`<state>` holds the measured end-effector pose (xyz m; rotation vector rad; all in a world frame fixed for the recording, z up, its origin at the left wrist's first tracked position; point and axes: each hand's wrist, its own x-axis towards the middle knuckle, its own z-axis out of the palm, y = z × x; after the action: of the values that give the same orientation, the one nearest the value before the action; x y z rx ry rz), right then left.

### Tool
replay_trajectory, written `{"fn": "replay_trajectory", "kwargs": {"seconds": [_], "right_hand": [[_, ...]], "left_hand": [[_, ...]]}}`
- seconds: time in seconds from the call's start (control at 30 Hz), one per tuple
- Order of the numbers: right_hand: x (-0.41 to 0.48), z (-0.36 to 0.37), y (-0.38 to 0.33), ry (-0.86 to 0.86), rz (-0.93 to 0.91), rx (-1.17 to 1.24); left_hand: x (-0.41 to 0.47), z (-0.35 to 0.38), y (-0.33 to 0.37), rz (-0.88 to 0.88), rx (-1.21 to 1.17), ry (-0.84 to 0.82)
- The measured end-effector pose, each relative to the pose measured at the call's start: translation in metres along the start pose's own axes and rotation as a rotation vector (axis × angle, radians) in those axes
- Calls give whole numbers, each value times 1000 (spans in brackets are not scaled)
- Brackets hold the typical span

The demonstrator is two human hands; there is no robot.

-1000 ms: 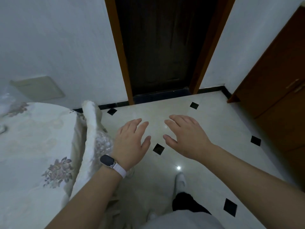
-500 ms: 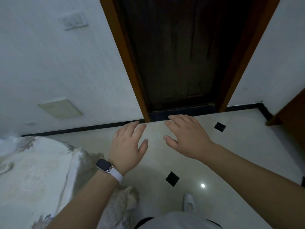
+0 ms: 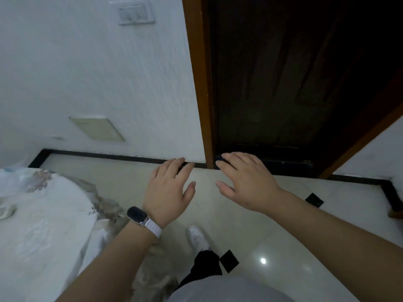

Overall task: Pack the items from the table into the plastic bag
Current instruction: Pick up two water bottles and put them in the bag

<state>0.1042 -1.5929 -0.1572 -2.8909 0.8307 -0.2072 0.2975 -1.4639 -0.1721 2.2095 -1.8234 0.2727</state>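
A: What sits at nine o'clock?

B: The table (image 3: 39, 225), under a pale flowered cloth. A crumpled bit of clear plastic (image 3: 13, 177) lies at its far edge, about ten o'clock; whether that is the bag I cannot tell. A small pale item (image 3: 6, 211) rests on the cloth at the frame's left edge, too cut off to name.

A: And the hands?

B: The left hand (image 3: 169, 194) floats palm down near centre, fingers spread loosely, holding nothing. A dark watch (image 3: 137, 215) on a white strap rides the wrist. The right hand (image 3: 246, 182) hangs just beside it toward one o'clock, also spread and empty. Both hover over the floor (image 3: 283, 247), well apart from the table.

A: Beyond them?

B: At twelve o'clock a dark door (image 3: 294, 83) in a brown frame. A white shoe (image 3: 198, 237) shows at six o'clock.
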Motion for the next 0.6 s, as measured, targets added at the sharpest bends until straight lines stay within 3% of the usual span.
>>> {"fn": "replay_trajectory", "kwargs": {"seconds": [0.23,0.6], "right_hand": [[139,9,1,-61,-76,-88],[351,29,-49,2,-281,-63]], "left_hand": [[77,35,-94,-95,-63,-12],[152,34,-256,-254,9,73]]}}
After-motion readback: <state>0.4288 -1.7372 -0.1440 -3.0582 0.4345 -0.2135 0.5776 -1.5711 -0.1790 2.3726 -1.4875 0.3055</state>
